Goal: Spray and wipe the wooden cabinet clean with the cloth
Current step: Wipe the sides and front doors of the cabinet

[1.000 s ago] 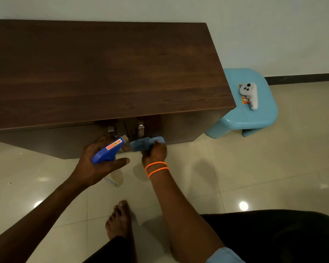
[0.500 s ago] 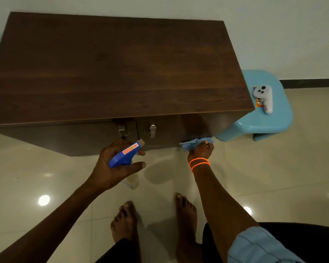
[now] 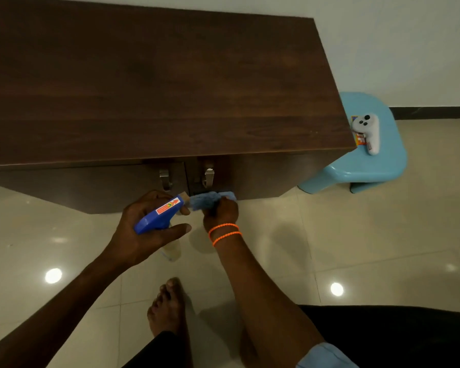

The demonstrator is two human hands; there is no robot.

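Right hand clenched on cloth, pressed low on cabinet front, below the 6 o'clock handles. Left hand grips sprayer, nozzle touching the cloth. Risk: handles snagging the cloth; a stray trigger squeeze wetting the floor.

Open floor right of both hands — only the stool crowds the cabinet corner.

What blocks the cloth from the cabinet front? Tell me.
Nothing visible. The right hand presses the blue cloth against the lower cabinet door; the left hand holds the spray bottle beside it.
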